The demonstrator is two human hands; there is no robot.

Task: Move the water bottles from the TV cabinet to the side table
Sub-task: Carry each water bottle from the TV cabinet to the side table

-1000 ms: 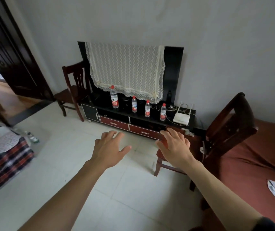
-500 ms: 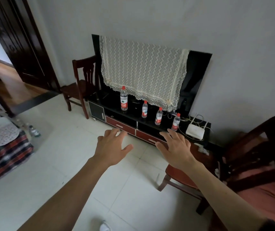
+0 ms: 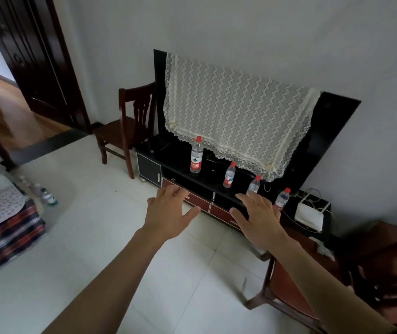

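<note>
On the black TV cabinet (image 3: 168, 153) four water bottles stand upright in a row, all red-capped and clear. Farthest left is the tall bottle (image 3: 196, 158), with a red label whose white characters are too small to read and a small dark emblem above them. To its right stands a short bottle (image 3: 229, 175) with a red label, then a third bottle (image 3: 254, 184) whose lower half is hidden behind the right hand (image 3: 260, 219), then a fourth bottle (image 3: 282, 198) just beside a white router (image 3: 309, 214). How full each one is cannot be told. A lace cloth (image 3: 236, 116) hangs over the TV (image 3: 332, 131) behind them.

Both hands reach toward the cabinet, palms down, fingers spread and holding nothing. Left hand (image 3: 168, 213) hovers before the red drawers (image 3: 197, 201), apart from every bottle.

At far left, a green-labelled bottle (image 3: 48, 196) lies blurred beside a side table (image 3: 7, 227) draped in plaid. Wooden chairs stand at the cabinet's left end (image 3: 125, 126) and lower right (image 3: 289, 285).
</note>
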